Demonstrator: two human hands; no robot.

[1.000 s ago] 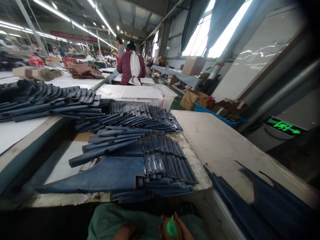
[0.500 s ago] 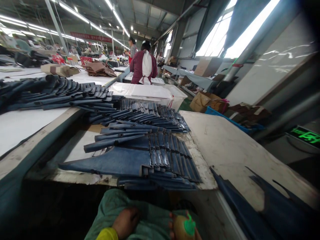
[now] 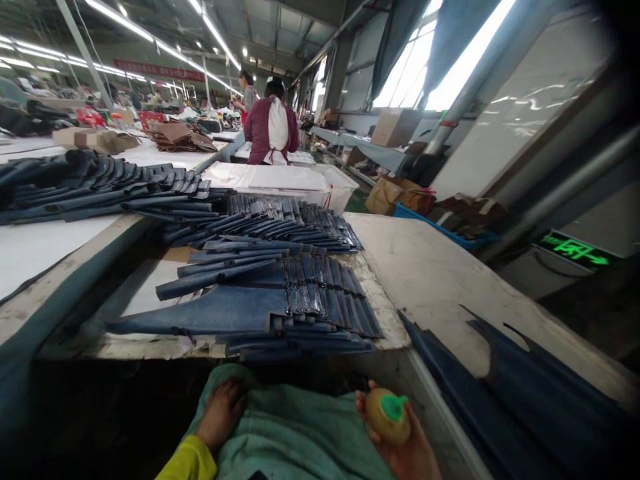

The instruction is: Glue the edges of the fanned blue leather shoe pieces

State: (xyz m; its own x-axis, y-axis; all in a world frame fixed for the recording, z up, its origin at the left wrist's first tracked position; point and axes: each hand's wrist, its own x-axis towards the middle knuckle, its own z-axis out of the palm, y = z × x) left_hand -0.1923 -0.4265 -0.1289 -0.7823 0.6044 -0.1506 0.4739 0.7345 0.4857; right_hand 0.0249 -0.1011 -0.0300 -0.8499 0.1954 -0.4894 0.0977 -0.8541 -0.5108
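My right hand [image 3: 413, 453] is wrapped round a rounded, yellowish squeeze bottle [image 3: 386, 427] with a green nozzle cap, held low beside my lap. On the green cloth [image 3: 285, 427] over my legs lies my left hand [image 3: 223, 410], fingers resting on the knee and nothing in it. Just ahead, dark blue leather-like pieces [image 3: 210, 310] overlap in a fanned row on the table. Their strips at the right end [image 3: 305, 287] look wet and shiny.
More blue pieces [image 3: 100, 187] are heaped at the left. Large blue pieces [image 3: 530, 373] lie on the pale right-hand table [image 3: 415, 260]. Beyond stand a white bin [image 3: 343, 183], brown pieces [image 3: 180, 137], a blue crate [image 3: 440, 230] and a person [image 3: 273, 130] facing away.
My right hand has risen with the bottle and come further into view. My left hand has shifted left and up over the cloth. The view has turned slightly right.
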